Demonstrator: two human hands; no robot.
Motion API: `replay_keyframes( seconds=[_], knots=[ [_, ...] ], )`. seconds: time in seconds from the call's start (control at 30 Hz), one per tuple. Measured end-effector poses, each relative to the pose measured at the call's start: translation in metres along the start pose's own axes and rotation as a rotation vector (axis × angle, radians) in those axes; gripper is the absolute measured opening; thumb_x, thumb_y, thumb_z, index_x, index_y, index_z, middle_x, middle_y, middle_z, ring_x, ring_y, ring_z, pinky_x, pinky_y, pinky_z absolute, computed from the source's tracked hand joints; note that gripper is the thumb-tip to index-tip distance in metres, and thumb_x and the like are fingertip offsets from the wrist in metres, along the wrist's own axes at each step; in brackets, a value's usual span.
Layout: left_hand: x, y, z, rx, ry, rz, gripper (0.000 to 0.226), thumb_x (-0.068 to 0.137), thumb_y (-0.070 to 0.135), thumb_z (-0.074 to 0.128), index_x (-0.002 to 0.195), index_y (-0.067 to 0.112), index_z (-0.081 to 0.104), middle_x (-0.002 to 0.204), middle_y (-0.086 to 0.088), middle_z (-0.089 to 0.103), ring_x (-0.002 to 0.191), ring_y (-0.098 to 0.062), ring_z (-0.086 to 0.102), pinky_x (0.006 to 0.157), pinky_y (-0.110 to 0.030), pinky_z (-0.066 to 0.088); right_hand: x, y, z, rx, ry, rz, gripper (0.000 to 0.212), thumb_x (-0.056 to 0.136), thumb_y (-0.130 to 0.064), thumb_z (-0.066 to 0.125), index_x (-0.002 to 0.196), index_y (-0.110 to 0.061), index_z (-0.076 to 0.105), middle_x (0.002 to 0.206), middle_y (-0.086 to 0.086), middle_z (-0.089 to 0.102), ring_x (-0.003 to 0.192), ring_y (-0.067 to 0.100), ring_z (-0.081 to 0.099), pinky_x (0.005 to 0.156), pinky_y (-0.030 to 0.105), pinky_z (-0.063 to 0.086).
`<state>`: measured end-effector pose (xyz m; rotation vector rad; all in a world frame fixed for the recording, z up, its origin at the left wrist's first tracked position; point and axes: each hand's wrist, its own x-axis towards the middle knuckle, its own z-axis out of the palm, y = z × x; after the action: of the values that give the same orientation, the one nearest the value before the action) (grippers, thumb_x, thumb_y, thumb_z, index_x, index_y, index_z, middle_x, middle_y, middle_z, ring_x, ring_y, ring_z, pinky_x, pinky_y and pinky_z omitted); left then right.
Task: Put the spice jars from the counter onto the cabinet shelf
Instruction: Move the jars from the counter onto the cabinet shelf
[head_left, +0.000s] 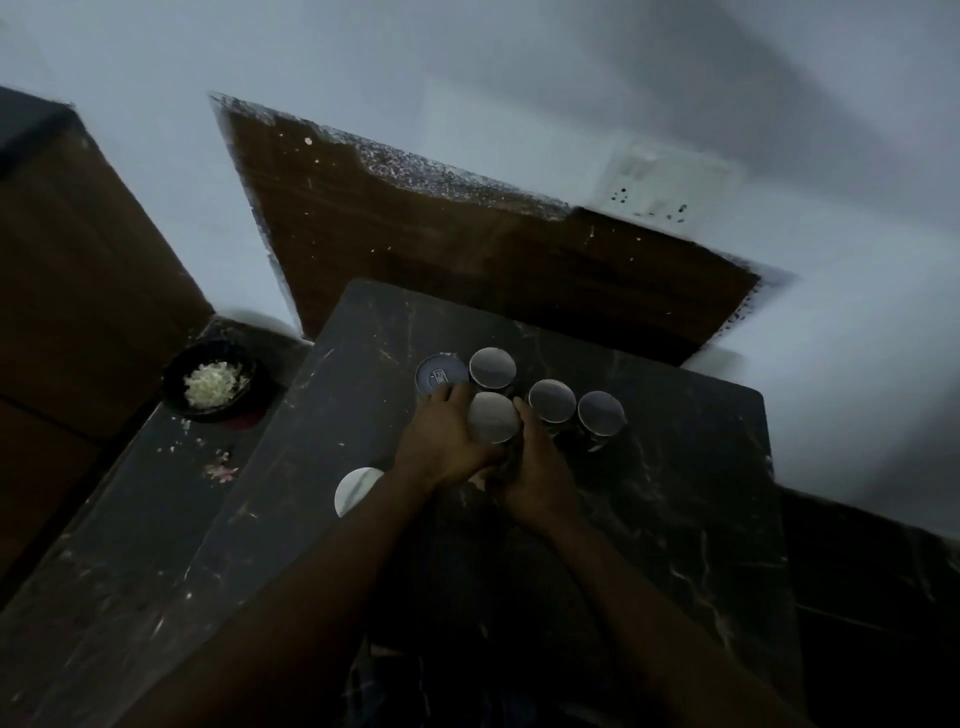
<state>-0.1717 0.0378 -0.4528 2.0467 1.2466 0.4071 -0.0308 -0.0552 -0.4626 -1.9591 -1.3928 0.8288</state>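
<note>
The kitchen is dim, with a pale wall (519, 62) behind and a dark marbled slab (675, 519) in the middle of the view, which stands higher than the lower counter (130, 519) at the left. I judge that this slab is the shelf of the task, but the picture does not make it sure. On the slab stands a close group of spice jars: one with a dark printed lid (441, 375), and beside it three with grey round lids (492, 368), (552, 400), (600, 413), all upright and nearly touching each other. In front of them is one more jar (493, 425) with a pale lid, and both hands are around it. The left hand (441, 447) presses on its left side with the fingers curled along the wall of the jar, and the right hand (540, 467) presses on the right side, so the jar is held between the two hands. I cannot tell if its bottom is resting on the slab or is a little above it. One pale round lid (356, 491) shows below the left forearm, so at least one jar seems left to do. On the lower counter there is also a black bowl (171, 374) with chopped white food (214, 383). So the task looks mostly done, not finished.
</note>
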Motion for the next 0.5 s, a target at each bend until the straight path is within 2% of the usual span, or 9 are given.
replay_keyframes(
  seconds=[0.07, 0.13, 0.2, 0.27, 0.3, 0.37, 0.4, 0.5],
  knots=[
    [0.004, 0.024, -0.007, -0.135, 0.02, 0.019, 0.081, 0.06, 0.063, 0.077, 0.129, 0.033, 0.048, 0.122, 0.006, 0.062, 0.101, -0.013, 0.064, 0.08, -0.038, 0.06, -0.003, -0.004, -0.017, 0.025, 0.039, -0.071, 0.111, 0.077, -0.05, 0.079, 0.162, -0.036, 0.009, 0.16, -0.013, 0.038, 0.135, -0.007, 0.046, 0.102, 0.013, 0.041],
    [0.008, 0.047, -0.013, -0.22, 0.063, 0.017, 0.081, 0.058, 0.066, 0.076, 0.127, 0.035, 0.048, 0.116, 0.014, 0.063, 0.097, -0.005, 0.064, 0.075, -0.026, 0.058, -0.003, -0.01, -0.038, 0.043, 0.088, -0.163, 0.113, 0.076, -0.054, 0.076, 0.163, -0.033, 0.007, 0.157, -0.025, 0.028, 0.134, -0.024, 0.031, 0.1, 0.0, 0.032],
    [0.011, 0.075, -0.022, -0.278, 0.122, 0.044, 0.072, 0.058, 0.068, 0.079, 0.119, 0.043, 0.048, 0.104, 0.022, 0.063, 0.089, 0.002, 0.065, 0.064, -0.011, 0.05, -0.002, -0.022, -0.064, 0.114, 0.159, -0.214, 0.108, 0.076, -0.055, 0.077, 0.161, -0.036, 0.012, 0.151, -0.04, 0.026, 0.132, -0.029, 0.029, 0.101, -0.003, 0.029],
    [0.018, 0.108, -0.037, -0.389, 0.144, 0.115, 0.071, 0.062, 0.066, 0.086, 0.119, 0.048, 0.048, 0.106, 0.024, 0.067, 0.096, 0.012, 0.063, 0.068, -0.007, 0.052, 0.001, -0.037, -0.095, 0.16, 0.283, -0.266, 0.098, 0.077, -0.058, 0.076, 0.157, -0.041, 0.022, 0.14, -0.054, 0.03, 0.127, -0.03, 0.034, 0.097, -0.005, 0.033],
    [0.021, 0.121, -0.046, -0.448, 0.144, 0.144, 0.075, 0.062, 0.065, 0.089, 0.123, 0.047, 0.049, 0.111, 0.023, 0.068, 0.1, 0.013, 0.064, 0.074, -0.009, 0.054, 0.004, -0.047, -0.107, 0.17, 0.327, -0.264, 0.096, 0.075, -0.061, 0.077, 0.154, -0.049, 0.024, 0.137, -0.054, 0.033, 0.126, -0.029, 0.038, 0.094, -0.002, 0.038],
    [0.029, 0.155, -0.066, -0.544, 0.154, 0.234, 0.081, 0.064, 0.06, 0.092, 0.131, 0.042, 0.051, 0.12, 0.024, 0.068, 0.105, 0.009, 0.066, 0.081, -0.013, 0.056, 0.006, -0.065, -0.143, 0.183, 0.421, -0.271, 0.094, 0.069, -0.064, 0.079, 0.143, -0.066, 0.021, 0.134, -0.044, 0.045, 0.123, -0.02, 0.049, 0.095, 0.011, 0.045],
    [0.033, 0.17, -0.075, -0.585, 0.156, 0.265, 0.082, 0.065, 0.056, 0.092, 0.134, 0.04, 0.05, 0.122, 0.024, 0.068, 0.107, 0.007, 0.066, 0.082, -0.013, 0.055, 0.007, -0.073, -0.159, 0.195, 0.469, -0.288, 0.092, 0.069, -0.065, 0.079, 0.142, -0.067, 0.023, 0.133, -0.038, 0.051, 0.119, -0.016, 0.053, 0.093, 0.015, 0.049],
    [0.041, 0.214, -0.097, -0.635, 0.189, 0.326, 0.083, 0.065, 0.053, 0.09, 0.136, 0.034, 0.05, 0.122, 0.014, 0.069, 0.107, 0.0, 0.069, 0.086, -0.021, 0.059, 0.012, -0.096, -0.209, 0.235, 0.593, -0.364, 0.095, 0.071, -0.049, 0.085, 0.15, -0.043, 0.032, 0.134, -0.016, 0.062, 0.114, 0.002, 0.065, 0.088, 0.028, 0.06]
  ],
)
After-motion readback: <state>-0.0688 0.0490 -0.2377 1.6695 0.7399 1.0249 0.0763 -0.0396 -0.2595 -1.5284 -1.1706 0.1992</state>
